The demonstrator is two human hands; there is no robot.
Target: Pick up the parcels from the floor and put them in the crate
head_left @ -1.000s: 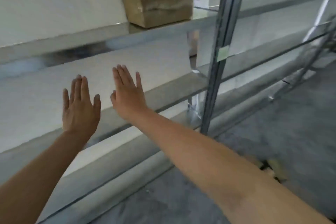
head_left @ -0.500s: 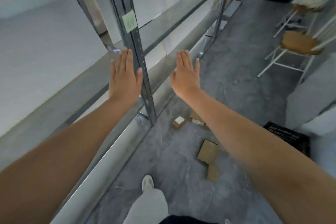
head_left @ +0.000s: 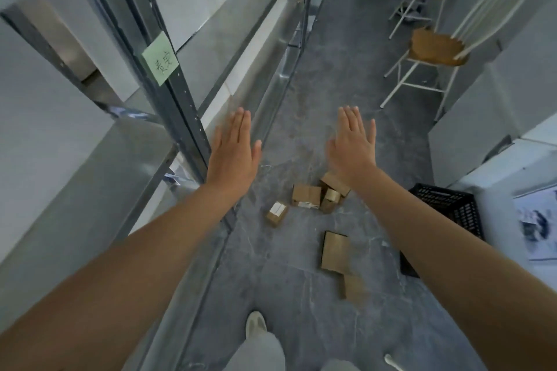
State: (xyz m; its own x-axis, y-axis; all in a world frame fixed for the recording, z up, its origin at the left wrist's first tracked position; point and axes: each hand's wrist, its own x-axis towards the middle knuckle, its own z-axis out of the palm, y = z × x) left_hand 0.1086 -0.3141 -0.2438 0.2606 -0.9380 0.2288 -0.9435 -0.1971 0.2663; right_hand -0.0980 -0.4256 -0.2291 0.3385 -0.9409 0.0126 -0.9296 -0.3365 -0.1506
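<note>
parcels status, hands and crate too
Left hand and right hand open, empty. Parcels on floor. Black crate at right. Path clear.

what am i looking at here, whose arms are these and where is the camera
The camera is worn on a person's head and looks forward and down, so the two bare arms are that person's own. The left hand and right hand are stretched out flat with open fingers, holding nothing. Below, on the grey floor, lie several brown cardboard parcels; one carries a white label. A black crate stands to the right, where the parcels should go. Metal shelving with a green note runs along the left; white chairs stand further off.
</note>
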